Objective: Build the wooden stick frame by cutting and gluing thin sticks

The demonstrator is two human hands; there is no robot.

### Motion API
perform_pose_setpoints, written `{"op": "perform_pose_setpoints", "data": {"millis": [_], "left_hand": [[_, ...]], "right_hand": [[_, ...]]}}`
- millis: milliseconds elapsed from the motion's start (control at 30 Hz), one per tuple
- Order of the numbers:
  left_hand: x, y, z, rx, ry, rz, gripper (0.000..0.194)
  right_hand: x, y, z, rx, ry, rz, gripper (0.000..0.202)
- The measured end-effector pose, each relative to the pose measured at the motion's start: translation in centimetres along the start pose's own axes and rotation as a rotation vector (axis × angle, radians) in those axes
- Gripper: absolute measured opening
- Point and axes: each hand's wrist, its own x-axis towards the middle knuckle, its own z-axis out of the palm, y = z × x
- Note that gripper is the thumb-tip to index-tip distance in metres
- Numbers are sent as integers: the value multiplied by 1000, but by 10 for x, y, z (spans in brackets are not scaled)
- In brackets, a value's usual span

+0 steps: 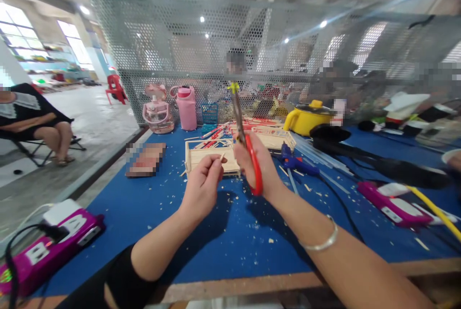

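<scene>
My left hand (203, 184) pinches a small pale wooden stick (222, 157) between thumb and fingertips. Red-handled scissors (256, 169) are in my right hand (261, 162), their blades pointing up and away from me. Just behind both hands, a small frame built of wooden sticks (198, 155) lies on the blue table (223, 251); my hands cover part of it. A second wooden frame (275, 141) is behind my right hand. Red and plain sticks (216, 135) are heaped beyond the frames.
To the right are a blue glue gun (298, 162), clear glue sticks (324, 155), a yellow pot (309, 119) and a purple power strip (394, 205). Pink bottles (186, 109) stand at the back left. Another power strip (54, 246) is at left; a person (32, 121) sits beyond.
</scene>
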Motion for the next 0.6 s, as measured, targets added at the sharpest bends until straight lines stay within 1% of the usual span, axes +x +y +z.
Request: {"op": "perform_pose_setpoints", "data": {"millis": [67,167,267,367,467,600], "left_hand": [[0,0,-1,-26,-9,21,19],[-1,-2,-1,-31,-43,20,17],[-4,-4,1,-7,-57,18,15],[-6,-3,3,46,-64,48,11],[-6,-1,3,113,-60,73,13],[-5,0,1,162,-77,61,22]], "right_hand": [[-15,8,-9,-84,-159,-2,49],[-35,22,-30,-148,-272,71,55],[-45,30,-44,-187,-282,127,61],[-50,30,-44,-183,-247,130,65],[-53,26,-40,-254,-228,149,59],[-54,27,-38,-282,-290,222,50]]}}
